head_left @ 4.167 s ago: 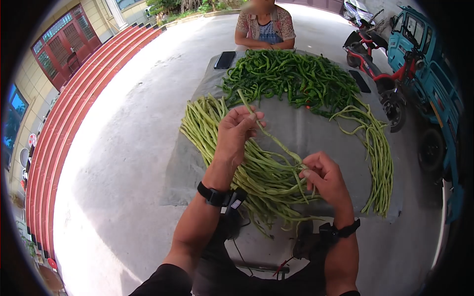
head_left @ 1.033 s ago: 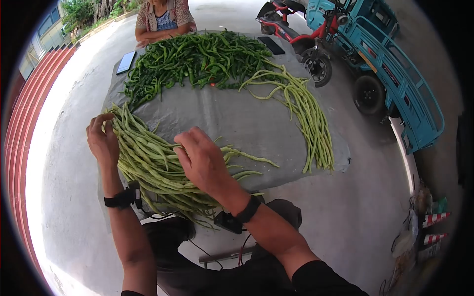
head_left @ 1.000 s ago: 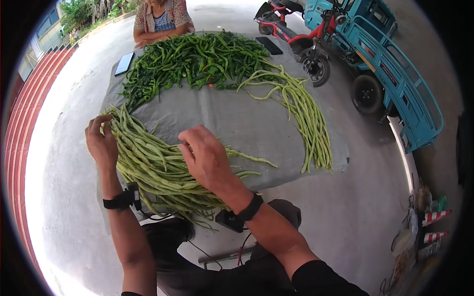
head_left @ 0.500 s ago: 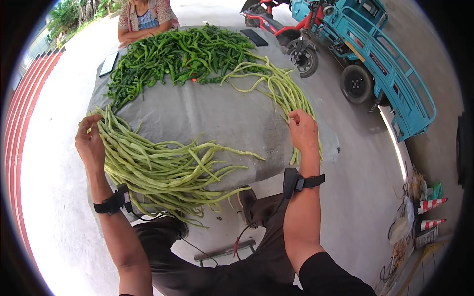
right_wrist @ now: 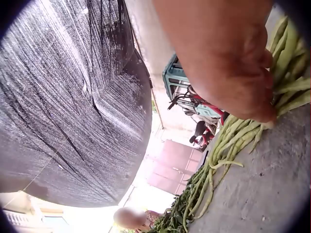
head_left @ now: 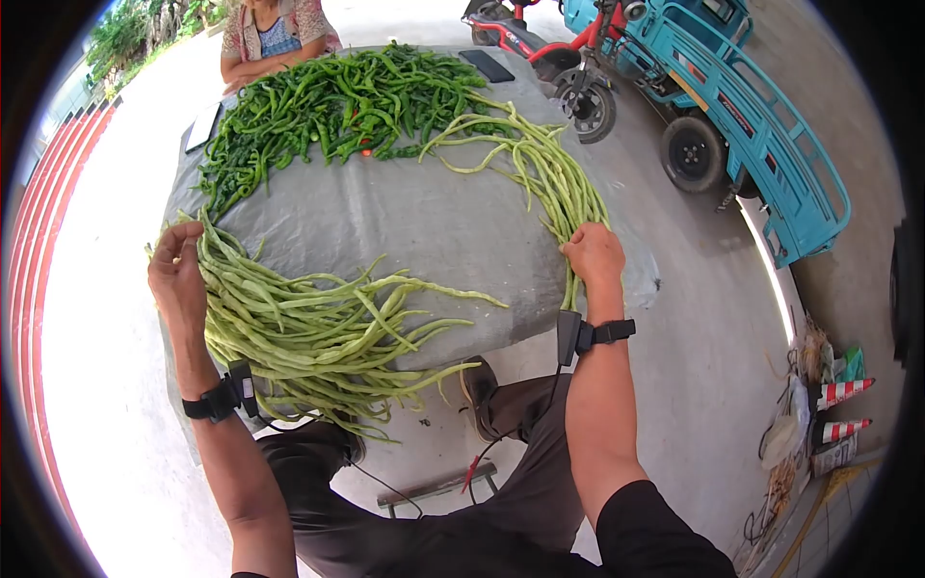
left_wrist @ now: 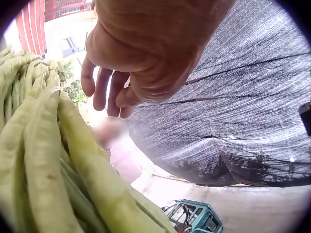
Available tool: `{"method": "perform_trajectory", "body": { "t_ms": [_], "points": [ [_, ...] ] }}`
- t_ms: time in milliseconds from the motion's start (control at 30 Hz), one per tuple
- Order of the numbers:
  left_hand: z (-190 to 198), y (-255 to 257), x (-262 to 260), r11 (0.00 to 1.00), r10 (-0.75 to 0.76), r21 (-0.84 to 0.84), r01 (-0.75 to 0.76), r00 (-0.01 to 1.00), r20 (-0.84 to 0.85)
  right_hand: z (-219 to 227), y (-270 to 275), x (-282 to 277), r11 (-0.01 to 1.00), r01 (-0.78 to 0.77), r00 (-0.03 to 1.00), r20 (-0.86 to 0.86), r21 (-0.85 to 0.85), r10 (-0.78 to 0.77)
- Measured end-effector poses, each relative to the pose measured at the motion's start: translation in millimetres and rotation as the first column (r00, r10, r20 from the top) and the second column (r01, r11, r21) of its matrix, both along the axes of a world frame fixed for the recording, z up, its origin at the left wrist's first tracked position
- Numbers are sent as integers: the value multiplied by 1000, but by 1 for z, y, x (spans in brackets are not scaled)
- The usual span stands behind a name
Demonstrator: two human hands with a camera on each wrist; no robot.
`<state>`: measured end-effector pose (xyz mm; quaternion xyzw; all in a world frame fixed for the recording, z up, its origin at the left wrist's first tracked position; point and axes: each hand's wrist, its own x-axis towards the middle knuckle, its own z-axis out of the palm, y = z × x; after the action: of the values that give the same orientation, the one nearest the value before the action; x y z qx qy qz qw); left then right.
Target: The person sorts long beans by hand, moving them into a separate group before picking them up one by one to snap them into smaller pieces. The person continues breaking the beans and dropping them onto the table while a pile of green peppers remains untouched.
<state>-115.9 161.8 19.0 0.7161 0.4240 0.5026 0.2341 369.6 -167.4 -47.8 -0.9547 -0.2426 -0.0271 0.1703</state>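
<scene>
A large heap of long green beans lies on the left front of the grey cloth-covered table. My left hand is at the heap's left end, fingers loosely bent; in the left wrist view that hand hangs beside the beans with nothing between thumb and fingers. A smaller bundle of long beans runs along the table's right side. My right hand grips this bundle near its front end. In the right wrist view the right hand's fingers curl down onto the beans, and its palm side is hidden.
A broad pile of green chili peppers covers the table's far side, with a phone to its left and a dark phone to its right. A person sits opposite. A teal three-wheeler stands off to the right.
My right hand has left the big bean heap and moved right, then slightly down along the smaller bundle. The left hand has stayed at the heap's left end. Earlier both hands held one bean.
</scene>
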Motion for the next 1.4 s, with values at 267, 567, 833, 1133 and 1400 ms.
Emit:
{"method": "perform_trajectory", "body": {
  "t_ms": [267, 567, 833, 1133, 1400],
  "points": [
    [1, 1, -5, 999, -20, -31, 21, 999, 46, 12, 10, 2, 912, -72, 985, -113, 404, 127],
    [12, -33, 31, 934, -304, -123, 335, 928, 215, 42, 59, -62, 475, 221, 439, -522, 851, 731],
    [12, -84, 79, 754, -542, -272, 598, 800, 258, 52, 92, -124, 414, 184, 200, -447, 891, 872],
    [15, -132, 110, 740, -618, -263, 619, 780, 96, 56, 111, -192, 306, -122, 329, -253, 944, 910],
    [21, -132, 103, 768, -585, -285, 573, 809, 50, 60, 108, -205, 292, -207, 329, -215, 934, 920]
  ]
}}
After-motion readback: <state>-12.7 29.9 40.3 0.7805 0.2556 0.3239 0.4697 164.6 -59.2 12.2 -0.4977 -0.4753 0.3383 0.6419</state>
